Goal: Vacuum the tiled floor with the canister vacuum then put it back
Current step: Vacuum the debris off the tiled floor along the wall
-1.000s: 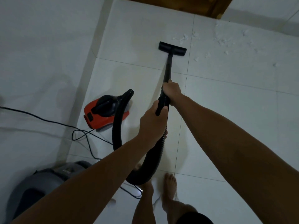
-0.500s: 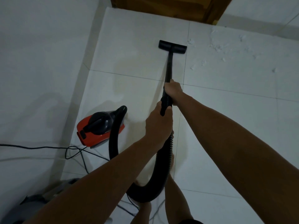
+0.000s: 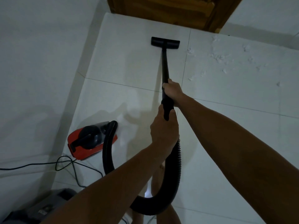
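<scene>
Your right hand (image 3: 172, 91) is wrapped around the slim black rigid wand (image 3: 165, 65) of the vacuum, and your left hand (image 3: 163, 131) grips just below it, fingers curled round the thicker black handle cuff (image 3: 167, 109) where wand meets hose. Both holds are firm and closed on the tube; the two hands nearly touch.

Beyond your right hand the wand runs straight away from you to a flat, wide black floor nozzle (image 3: 165, 43) lying on the pale tiled floor (image 3: 123, 65), close to the brown wooden door (image 3: 161, 10). To the right of the nozzle, small white scraps of debris (image 3: 218, 58) are scattered over the tiles.

Below your left hand the ribbed black flexible hose (image 3: 175, 167) drops, loops under your forearm and climbs back up on the left to the red canister vacuum with a black handle and dark top (image 3: 87, 141), which sits on the floor left of your grip. A thin black power cord (image 3: 64, 164) trails in loops from the canister's near side toward the left edge.
</scene>
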